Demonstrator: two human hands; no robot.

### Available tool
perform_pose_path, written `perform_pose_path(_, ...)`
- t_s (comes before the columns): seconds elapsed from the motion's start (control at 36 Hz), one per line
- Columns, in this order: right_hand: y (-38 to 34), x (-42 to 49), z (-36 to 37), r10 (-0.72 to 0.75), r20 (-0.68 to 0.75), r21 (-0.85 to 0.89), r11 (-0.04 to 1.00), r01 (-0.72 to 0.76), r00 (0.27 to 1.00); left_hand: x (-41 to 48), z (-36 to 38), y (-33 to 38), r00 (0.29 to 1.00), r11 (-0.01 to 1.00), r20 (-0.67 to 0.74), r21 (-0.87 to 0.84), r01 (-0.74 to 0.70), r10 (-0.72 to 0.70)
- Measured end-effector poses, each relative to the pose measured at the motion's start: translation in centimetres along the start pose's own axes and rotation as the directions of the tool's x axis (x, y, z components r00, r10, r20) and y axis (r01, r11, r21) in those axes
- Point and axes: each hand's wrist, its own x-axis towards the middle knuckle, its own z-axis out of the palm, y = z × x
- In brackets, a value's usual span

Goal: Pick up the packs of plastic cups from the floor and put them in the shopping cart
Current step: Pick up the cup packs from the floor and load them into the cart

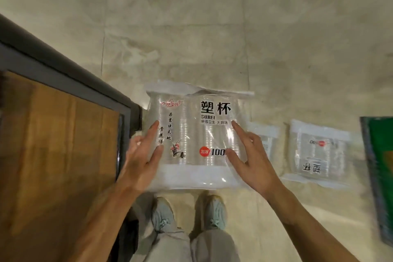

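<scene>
My forearms (102,215) are bare, with no sleeves, watch or rings showing on them. I wear loose light grey trousers (191,247). My trainers (214,211) are pale blue-grey with matching laces.

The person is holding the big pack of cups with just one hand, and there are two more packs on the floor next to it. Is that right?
Not quite. The head view shows both hands on the big pack of cups: the left hand grips its left edge and the right hand its right edge. The rest is right: two more packs lie on the floor to the right, a partly hidden pack and a farther pack.
</scene>
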Motion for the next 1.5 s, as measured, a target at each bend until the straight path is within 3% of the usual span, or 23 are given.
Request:
perform_pose_path(0.14,-11.1,-7.2,-16.3,-0.035,-0.151,0.011,0.999,0.037,0.988,-5.3,-7.8,18.7,0.987,0.988,0.044,0.003,-0.152,0.152)
perform_pose_path(0.36,-26.4,-21.4,-39.0,-0.058,-0.391,0.001,0.998,0.063,0.919,-15.2,-18.7,46.2,0.91,0.909,0.028,0.039,-0.414,0.413)
perform_pose_path(0.47,-30.6,-28.6,-46.2,-0.064,-0.525,-0.018,0.998,0.064,0.849,-18.8,-21.3,55.0,0.831,0.83,0.06,0.049,-0.556,0.553)
perform_pose_path(0.64,-33.2,-38.8,-51.5,0.041,-0.684,0.036,0.999,-0.023,0.728,-23.3,-22.3,64.3,0.677,0.713,0.267,-0.061,-0.698,0.686)
perform_pose_path(0.72,-33.8,-43.7,-51.7,0.142,-0.758,0.091,0.99,-0.112,0.637,-25.0,-21.3,67.7,0.547,0.618,0.355,-0.122,-0.777,0.758)
perform_pose_path(0.83,-34.6,-50.4,-50.3,0.247,-0.852,0.182,0.967,-0.181,0.462,-28.2,-18.9,71.6,0.344,0.497,0.489,-0.228,-0.837,0.802)
perform_pose_path(1.0,-34.2,-60.1,-46.2,0.412,-0.896,0.368,0.898,-0.24,0.165,-35.4,-13.1,74.0,0.089,0.454,0.648,-0.423,-0.784,0.757)
perform_pose_path(1.25,-32.7,-75.4,-34.3,0.545,-0.805,0.591,0.773,-0.23,-0.234,-50.4,-4.6,71.4,-0.267,0.38,0.789,-0.524,-0.762,0.553)
perform_pose_path(1.42,-33.6,-85.6,-24.3,0.587,-0.659,0.716,0.681,-0.155,-0.47,-63.1,-0.8,66.3,-0.503,0.238,0.738,-0.641,-0.729,0.45)
perform_pose_path(1.5,-34.0,-90.8,-19.0,0.596,-0.583,0.764,0.634,-0.123,-0.551,-70.2,0.7,62.9,-0.604,0.207,0.701,-0.7,-0.683,0.379)
